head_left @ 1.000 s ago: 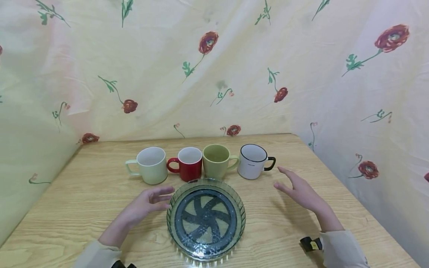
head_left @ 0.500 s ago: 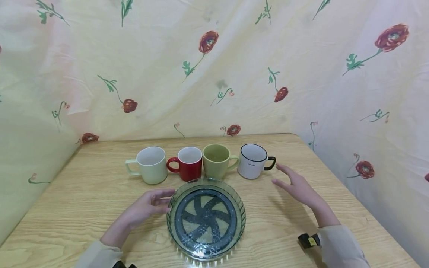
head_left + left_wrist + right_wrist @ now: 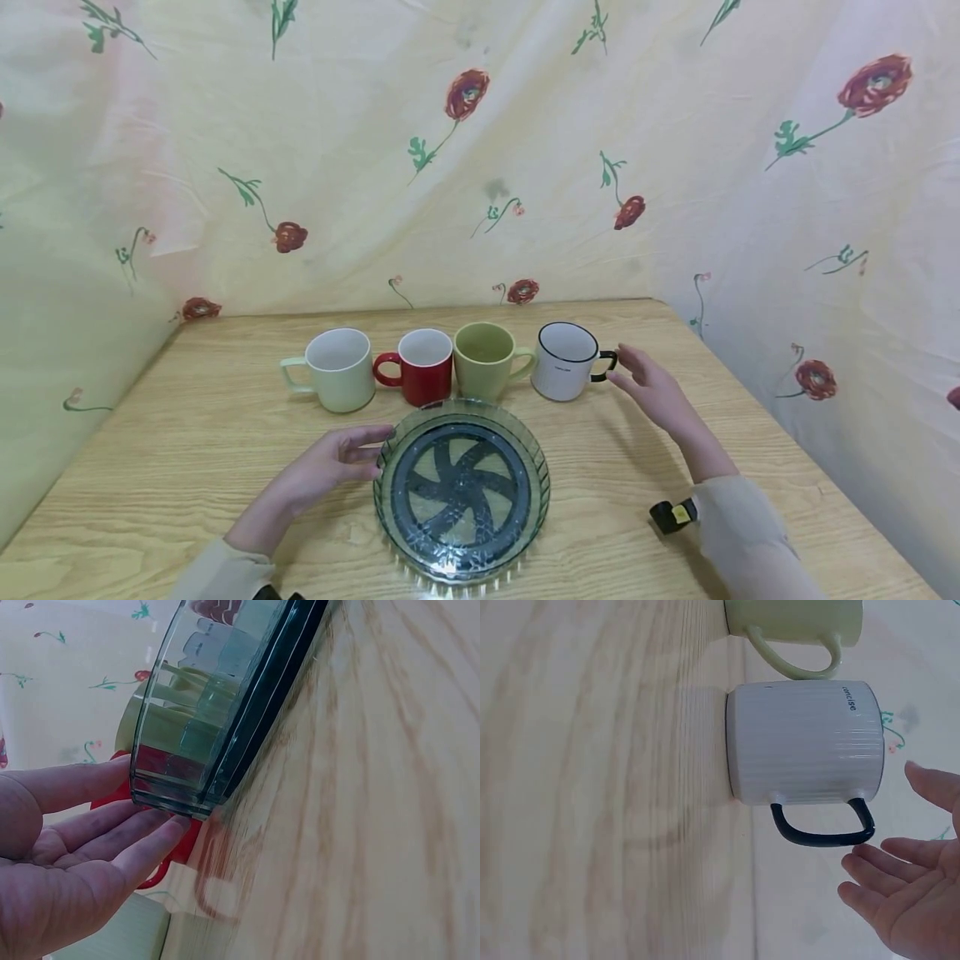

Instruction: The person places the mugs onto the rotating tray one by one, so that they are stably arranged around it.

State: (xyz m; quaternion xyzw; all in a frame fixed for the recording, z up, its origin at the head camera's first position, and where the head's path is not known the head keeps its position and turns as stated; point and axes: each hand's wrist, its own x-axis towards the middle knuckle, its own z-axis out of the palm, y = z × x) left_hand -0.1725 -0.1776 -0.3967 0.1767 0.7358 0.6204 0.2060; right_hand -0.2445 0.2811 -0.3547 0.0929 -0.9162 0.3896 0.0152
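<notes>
A round, green-tinted glass dish (image 3: 537, 500) with a dark swirl at its base sits on the wooden table. My left hand (image 3: 330, 467) is at its left side; in the left wrist view the fingertips (image 3: 177, 825) touch the outer wall and the thumb lies by the rim. Behind the dish stands a white mug (image 3: 558, 379) with a black rim and black handle (image 3: 817, 838). My right hand (image 3: 656, 392) is at that handle, its fingers fairly straight and not wrapped around it; contact is unclear.
Left of the white mug stand an olive-green mug (image 3: 480, 375), a red mug (image 3: 426, 379) and a pale green mug (image 3: 341, 383), in a row. A flowered cloth (image 3: 375, 167) hangs behind and beside the wooden table (image 3: 172, 433).
My right hand has moved left and away from me, up to the black handle. My left hand has shifted slightly against the dish. The mugs and dish have stayed put.
</notes>
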